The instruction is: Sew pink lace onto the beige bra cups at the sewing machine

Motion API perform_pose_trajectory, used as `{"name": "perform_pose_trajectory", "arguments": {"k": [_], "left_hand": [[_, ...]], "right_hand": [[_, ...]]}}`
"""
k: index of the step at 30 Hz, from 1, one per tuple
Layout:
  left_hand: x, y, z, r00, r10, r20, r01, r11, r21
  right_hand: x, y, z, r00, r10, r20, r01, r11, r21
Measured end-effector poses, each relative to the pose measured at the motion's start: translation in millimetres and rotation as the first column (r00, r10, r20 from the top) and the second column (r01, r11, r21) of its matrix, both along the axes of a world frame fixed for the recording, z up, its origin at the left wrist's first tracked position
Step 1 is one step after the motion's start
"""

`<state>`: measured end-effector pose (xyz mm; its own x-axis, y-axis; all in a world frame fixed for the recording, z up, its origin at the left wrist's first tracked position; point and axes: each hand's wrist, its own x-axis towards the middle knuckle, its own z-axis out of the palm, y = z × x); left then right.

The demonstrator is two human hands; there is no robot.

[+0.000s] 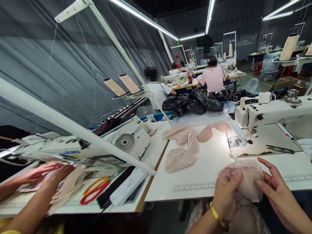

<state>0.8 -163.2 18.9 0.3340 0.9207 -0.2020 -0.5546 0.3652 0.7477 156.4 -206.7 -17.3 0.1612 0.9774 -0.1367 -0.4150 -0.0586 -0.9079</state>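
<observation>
In front of the sewing machine [280,113], both my hands hold up a beige lace bra piece [248,183] with a moulded cup. My left hand [227,187], a yellow bangle at its wrist, pinches the piece's left side. My right hand [274,183] grips its right edge between thumb and fingers, with the index finger stretched out. The rest of the garment hangs below the table edge. To the left on the tabletop lie beige lace pieces [181,159] and a pair of plain bra cups [207,133].
Thread snips [280,149] lie on the machine bed, and a printed ruler [195,186] runs along the front edge. At left, a co-worker's hands [52,175] handle beige fabric beside red-and-orange scissors [95,190]. A white pole [73,125] slants across. Black bags [192,102] lie behind.
</observation>
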Motion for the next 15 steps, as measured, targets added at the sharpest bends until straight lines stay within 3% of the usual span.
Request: {"name": "perform_pose_trajectory", "arguments": {"k": [4, 9, 15], "left_hand": [[7.6, 4.4, 6.9, 0.997, -0.024, 0.076, 0.031, 0.996, -0.088], [15.7, 11.8, 9.5, 0.984, 0.139, 0.112, -0.104, 0.957, -0.269], [16.6, 12.3, 8.3, 0.988, 0.09, 0.126, -0.056, 0.966, -0.252]], "right_hand": [[2.6, -1.5, -3.7, 0.999, 0.033, -0.008, -0.033, 0.999, -0.04], [3.6, -0.5, -2.3, 0.999, -0.024, -0.04, 0.02, 0.996, -0.09], [2.4, 2.1, 5.3, 0.997, -0.06, -0.042, 0.056, 0.994, -0.09]]}}
